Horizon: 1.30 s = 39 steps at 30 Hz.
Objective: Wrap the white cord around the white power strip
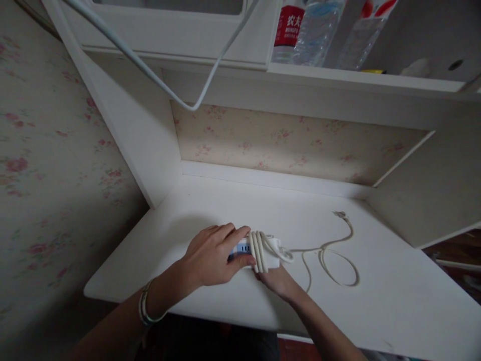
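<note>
Over the white desk, my left hand [216, 253] grips the left end of a white-and-blue power strip [243, 248], its thumb in front and its fingers across the top. Dark socket slots show on the blue part. Several turns of thick white cord [258, 250] wrap round the strip's middle. My right hand [276, 280] holds the strip from below at its right side; most of its fingers are hidden behind it. From the right end, the cord trails in a loose loop [338, 265] over the desk to its plug [341, 214].
The white desk [233, 200] meets a side panel at the left and another at the right. A shelf above holds several plastic bottles [317, 30]. A pale cable [169, 90] hangs in a bend in front of the shelf. Flowered wallpaper [48, 175] covers the left wall.
</note>
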Each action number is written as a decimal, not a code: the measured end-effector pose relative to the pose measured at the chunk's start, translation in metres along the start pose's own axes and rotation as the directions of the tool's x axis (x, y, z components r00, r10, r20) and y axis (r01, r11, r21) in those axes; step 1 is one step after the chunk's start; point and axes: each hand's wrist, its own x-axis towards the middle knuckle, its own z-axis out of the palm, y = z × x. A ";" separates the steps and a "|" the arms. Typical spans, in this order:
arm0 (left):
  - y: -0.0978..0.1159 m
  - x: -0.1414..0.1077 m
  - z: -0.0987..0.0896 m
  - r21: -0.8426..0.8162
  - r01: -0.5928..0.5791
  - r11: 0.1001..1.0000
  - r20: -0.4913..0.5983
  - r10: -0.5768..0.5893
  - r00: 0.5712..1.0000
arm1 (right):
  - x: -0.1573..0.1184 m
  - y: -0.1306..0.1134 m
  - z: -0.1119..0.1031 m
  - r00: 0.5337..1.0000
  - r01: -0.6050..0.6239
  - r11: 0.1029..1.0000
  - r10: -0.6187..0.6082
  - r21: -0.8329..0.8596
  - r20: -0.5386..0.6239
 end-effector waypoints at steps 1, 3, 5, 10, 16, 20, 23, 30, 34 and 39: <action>-0.002 0.002 0.000 0.001 0.023 1.000 0.012 -0.023 1.000 | -0.003 -0.005 -0.001 1.000 -0.011 1.000 0.011 0.002 0.007; -0.006 0.005 0.001 0.014 0.076 0.997 0.034 -0.077 0.996 | -0.012 -0.016 -0.002 1.000 -0.013 0.999 0.013 -0.050 0.007; -0.009 0.009 0.004 0.042 0.134 0.990 0.044 -0.135 0.990 | -0.021 -0.025 -0.003 1.000 0.012 0.975 -0.016 -0.221 -0.018; -0.016 0.017 0.020 0.112 0.272 0.956 0.019 -0.276 0.961 | -0.039 -0.037 -0.011 0.985 0.127 0.768 -0.175 -0.627 -0.014; -0.013 0.014 0.042 0.114 0.201 0.973 0.076 -0.210 0.975 | -0.030 -0.047 -0.048 0.883 0.341 0.647 -0.470 -0.682 -0.004; 0.002 0.006 0.051 0.085 0.076 0.993 0.123 -0.086 0.989 | -0.007 -0.044 -0.069 0.820 0.428 0.670 -0.570 -0.606 -0.051; 0.016 0.002 0.052 0.082 -0.016 0.997 0.138 0.005 0.990 | 0.010 -0.039 -0.072 0.807 0.489 0.726 -0.587 -0.483 -0.064; 0.031 -0.001 0.035 0.062 -0.176 0.982 0.125 0.168 0.978 | 0.041 -0.023 -0.069 0.949 0.304 0.948 -0.293 0.097 -0.114; 0.032 -0.001 0.030 0.040 -0.231 0.972 0.131 0.224 0.966 | 0.050 -0.016 -0.062 0.988 0.157 0.917 -0.140 0.366 -0.071; 0.034 0.000 0.028 0.021 -0.228 0.973 0.137 0.223 0.965 | 0.056 -0.016 -0.050 0.995 0.103 0.883 -0.093 0.458 -0.044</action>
